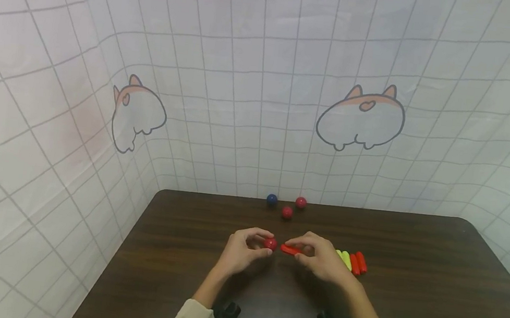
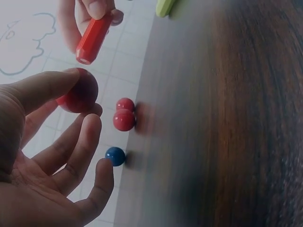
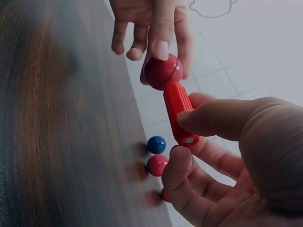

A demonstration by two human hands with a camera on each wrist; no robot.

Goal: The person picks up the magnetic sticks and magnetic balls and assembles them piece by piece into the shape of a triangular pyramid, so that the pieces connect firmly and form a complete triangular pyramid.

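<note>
My left hand (image 1: 241, 250) pinches a red ball (image 1: 270, 243) between thumb and fingers, above the table. Facing it, my right hand (image 1: 319, 258) pinches a short red ribbed rod (image 1: 291, 249), one end of which points at the ball. A narrow gap between rod end and ball shows in the left wrist view, where the rod (image 2: 93, 39) sits just above the ball (image 2: 80, 92). The rod's near end (image 3: 189, 140) has a small pale metallic disc in the right wrist view. A thin seam runs round the ball (image 3: 164, 72).
At the back of the dark wooden table (image 1: 169, 244) lie a blue ball (image 1: 271, 199) and two red balls, one nearer (image 1: 287, 212) and one farther (image 1: 301, 202). Yellow-green rods (image 1: 345, 259) and red rods (image 1: 358, 263) lie beside my right hand. A white gridded curtain (image 1: 243, 100) hangs behind.
</note>
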